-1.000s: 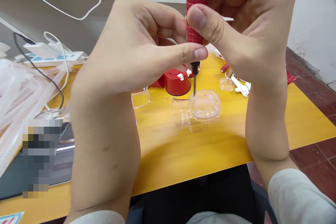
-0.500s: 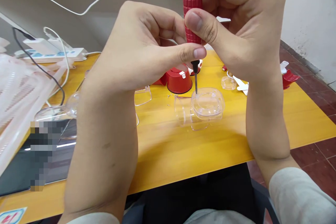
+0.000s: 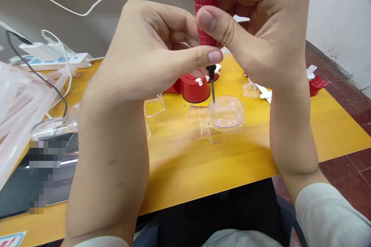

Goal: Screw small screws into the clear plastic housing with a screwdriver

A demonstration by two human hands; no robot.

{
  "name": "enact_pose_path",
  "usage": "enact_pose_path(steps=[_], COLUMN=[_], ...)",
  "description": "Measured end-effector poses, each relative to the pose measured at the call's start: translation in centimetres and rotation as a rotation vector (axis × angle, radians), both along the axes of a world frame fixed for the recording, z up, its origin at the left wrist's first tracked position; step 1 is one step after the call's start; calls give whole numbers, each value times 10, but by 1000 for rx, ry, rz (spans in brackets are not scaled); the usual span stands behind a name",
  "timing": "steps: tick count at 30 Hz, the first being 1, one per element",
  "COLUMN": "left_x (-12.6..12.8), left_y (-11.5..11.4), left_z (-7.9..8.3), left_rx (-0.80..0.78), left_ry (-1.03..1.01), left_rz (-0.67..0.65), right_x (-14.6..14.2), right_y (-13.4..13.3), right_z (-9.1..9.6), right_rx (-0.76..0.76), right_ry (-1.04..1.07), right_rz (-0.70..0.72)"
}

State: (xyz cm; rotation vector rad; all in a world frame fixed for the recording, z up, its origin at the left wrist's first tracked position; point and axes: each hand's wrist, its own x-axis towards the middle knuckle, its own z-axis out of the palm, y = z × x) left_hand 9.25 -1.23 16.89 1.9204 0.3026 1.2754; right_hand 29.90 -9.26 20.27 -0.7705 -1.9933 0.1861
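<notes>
The left hand [image 3: 145,50] and right hand [image 3: 261,27] pinch a red-handled precision screwdriver [image 3: 204,11] upright, its tip touching a clear plastic lid [image 3: 226,112] mid-frame on the counter [image 3: 203,170]. The tool looks light, best held by that handle; the lid looks stiff, slick and brittle.

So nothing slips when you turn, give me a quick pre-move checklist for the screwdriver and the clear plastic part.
1. Grip: ok. The right hand holds the red handle of the screwdriver, and the left thumb sits at its lower end.
2. Shaft angle: ok. The steel shaft stands nearly upright.
3. Tip seated: cannot tell. The tip meets the clear oval part, but any screw head is too small to see.
4. Part secured: not ok. No hand touches it; it rests against a clear cup.
5. Loose screws: ok. Tiny screws lie apart from it on the yellow table.
</notes>
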Motion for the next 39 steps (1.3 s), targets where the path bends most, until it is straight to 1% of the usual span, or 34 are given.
enact_pose_path(steps=[1,3,6,10,11,14,16,19,22,25,27,30,32,35,37,39], left_x=[0,-1,-3,-2,-1,1,1,1,-1,-1,-1,-1,-1,-2,-3,-3], left_y=[-1,-6,-11,-7,-5,5,9,8,0,-7,-8,-5,-4,-3,-4,-4], left_z=[1,3,4,2,1,-3,-5,-4,-2,0,0,-1,-1,0,1,1], left_rx=[47,75,67,87,92,124,129,117,96,86,89,70,57,70,92,108], left_ry=[65,139,135,108,109,76,39,51,107,88,80,95,77,75,91,85], left_rz=[46,88,107,92,83,49,56,47,33,32,28,21,4,-9,-26,-50], right_x=[0,1,2,3,3,3,3,3,4,4,3,1,1,5,8,10], right_y=[-1,-2,4,13,13,10,6,2,2,2,2,-1,-3,-3,-1,0], right_z=[0,0,-4,-9,-9,-6,-3,0,2,1,1,1,1,1,1,2], right_rx=[2,5,37,161,97,20,19,-7,11,40,27,-18,-29,35,81,84], right_ry=[-2,-15,-15,106,77,53,49,-9,-37,-73,-59,-2,-14,-71,-107,-127], right_rz=[5,10,-12,66,64,58,52,-14,-38,-71,-78,-29,-46,-100,-110,-99])
